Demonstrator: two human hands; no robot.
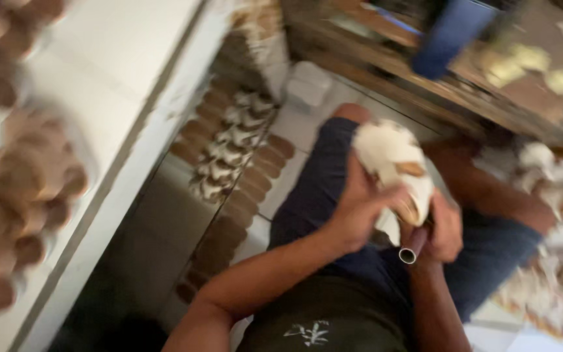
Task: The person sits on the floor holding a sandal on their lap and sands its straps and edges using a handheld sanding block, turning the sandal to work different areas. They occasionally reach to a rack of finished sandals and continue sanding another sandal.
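I sit on a tiled floor with my legs in dark blue shorts. My left hand [358,210] presses a pale, floury sheet of dough [392,156] that wraps around a metal tube [412,249]. My right hand [444,229] grips that tube just below the dough, its open end pointing toward me. The picture is blurred by motion.
A dark tray [226,215] on the floor to my left holds rows of brown and white-topped pastries [229,146]. More brown pieces [24,195] lie on a white surface at far left. Pale pastries [555,221] pile up at right. A white tub [307,85] stands ahead.
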